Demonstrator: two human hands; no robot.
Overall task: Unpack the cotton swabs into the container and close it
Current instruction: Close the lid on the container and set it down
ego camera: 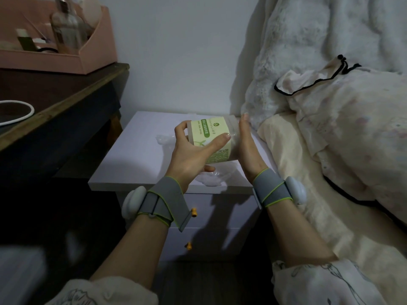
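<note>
While it tilts above the white bedside worktop (141, 137), the round green-labelled cotton swab container (209, 139) sits between both hands: left hand (193, 157) grips its side, right hand (244, 142) lies flat against its end.

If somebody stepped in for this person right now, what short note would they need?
Left hand: grips the labelled cotton swab container, held tilted above the white nightstand.
Right hand: flat against the container's far end, fingers straight.
Clear plastic wrapping lies on the nightstand under the hands.
Done: cannot tell whether the swabs are inside.
Left: confirm that, then check the lid is closed.
</note>
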